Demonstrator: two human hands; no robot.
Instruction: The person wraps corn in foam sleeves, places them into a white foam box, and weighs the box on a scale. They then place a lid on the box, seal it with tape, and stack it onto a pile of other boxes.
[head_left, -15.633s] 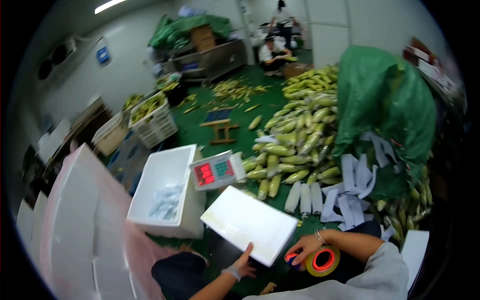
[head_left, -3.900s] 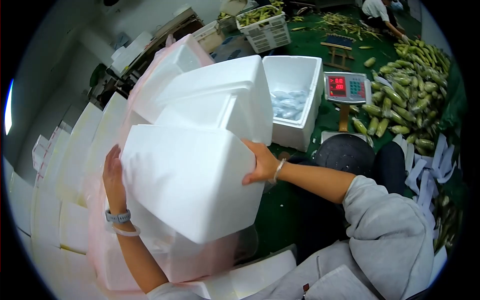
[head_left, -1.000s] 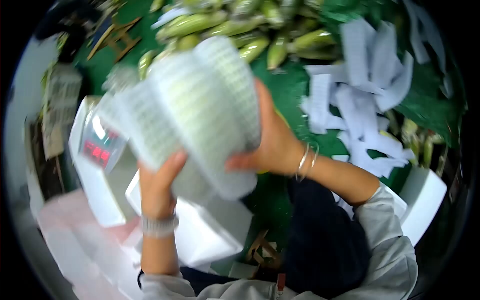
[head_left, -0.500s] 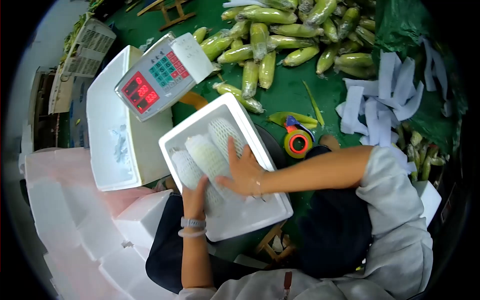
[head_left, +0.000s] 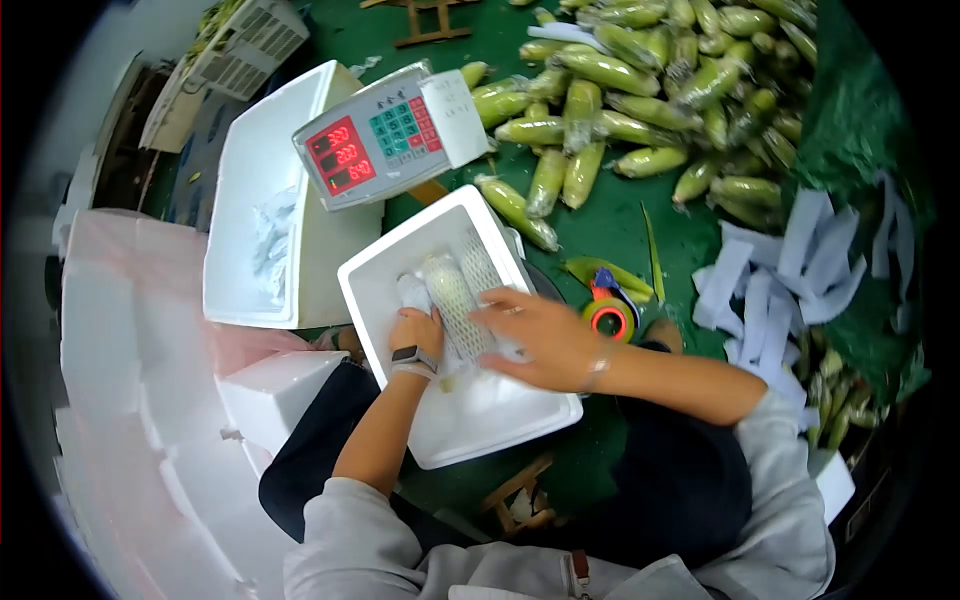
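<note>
A white foam box (head_left: 500,425) lies in front of me with several corn ears in white foam netting inside. My left hand (head_left: 415,335) rests on the lower end of the leftmost netted ear (head_left: 411,291), its fingers bent round it. The middle netted ear (head_left: 447,290) lies beside it. My right hand (head_left: 545,340), blurred by motion, is over the right side of the netted ears with its fingers spread. Just behind the box, a scale display (head_left: 380,135) shows red digits.
Wrapped corn ears (head_left: 640,100) are heaped on the green floor. A tape roll (head_left: 609,320) lies right of the box, and white foam strips (head_left: 775,270) lie farther right. Another foam box (head_left: 225,240) stands at left, near stacked white boxes (head_left: 110,330).
My left hand has moved up onto the leftmost ear and its fingers have bent. The netted ears have shifted within the box. The scale's digits have changed. The view has shifted.
</note>
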